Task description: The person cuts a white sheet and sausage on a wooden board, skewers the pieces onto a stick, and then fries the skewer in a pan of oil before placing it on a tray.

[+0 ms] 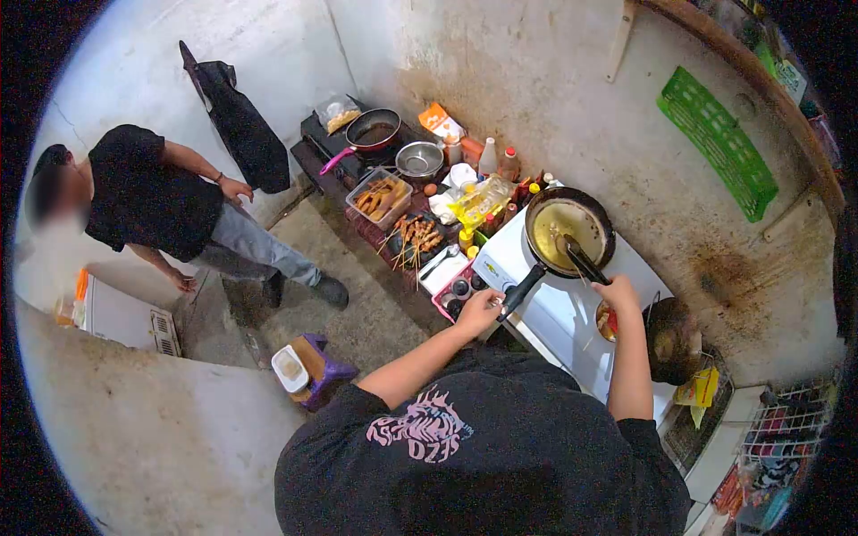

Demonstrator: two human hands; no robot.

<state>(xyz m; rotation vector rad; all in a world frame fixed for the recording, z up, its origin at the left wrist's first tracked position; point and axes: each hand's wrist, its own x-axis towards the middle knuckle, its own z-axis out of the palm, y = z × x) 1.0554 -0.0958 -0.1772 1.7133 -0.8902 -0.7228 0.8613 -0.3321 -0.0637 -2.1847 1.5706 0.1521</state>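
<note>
Head view: left fingers (480, 310) grip pan handle (521, 290); right fingers (617, 291) hold tongs (583, 262) (over pan (568, 230)).

This is a small, rough cooking space, a plain home kitchen or a food stall's back area, with stained bare concrete walls and floor. Under the hands sits a white stove (554, 308) with a dark frying pan (568, 230) of yellowish liquid, and beyond the left hand (480, 310) a low surface carries skewers (416, 239), oil and sauce bottles (487, 192), a metal bowl (419, 160) and a second burner with a pan (373, 130). Right of the hands hang a wire rack (786, 420) and a green basket (718, 143).
</note>
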